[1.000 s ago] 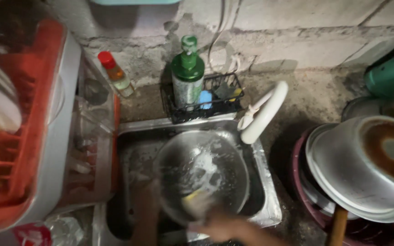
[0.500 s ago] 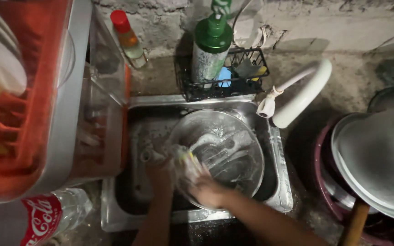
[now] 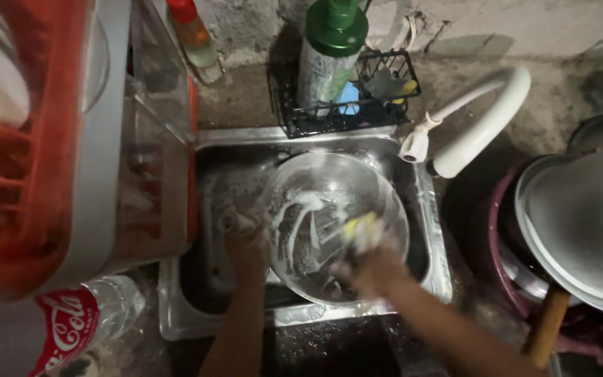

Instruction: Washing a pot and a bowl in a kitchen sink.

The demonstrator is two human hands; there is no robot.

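A red-labelled clear bottle (image 3: 71,324) lies lower left. Left hand (image 3: 246,244) grips the soapy metal bowl's (image 3: 333,223) rim; right hand (image 3: 368,269) is closed on a yellow sponge (image 3: 361,229).

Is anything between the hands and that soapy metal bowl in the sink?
Nothing visible. The left hand grips the round soapy metal bowl at its rim, and the right hand presses a yellow sponge against its inside.

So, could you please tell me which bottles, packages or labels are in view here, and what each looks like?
Clear plastic bottle: lower left, lying down, red label with white lettering.
Green-capped bottle: upright in the black wire caddy behind the sink.
Small red-capped bottle: against the back wall, yellowish contents.
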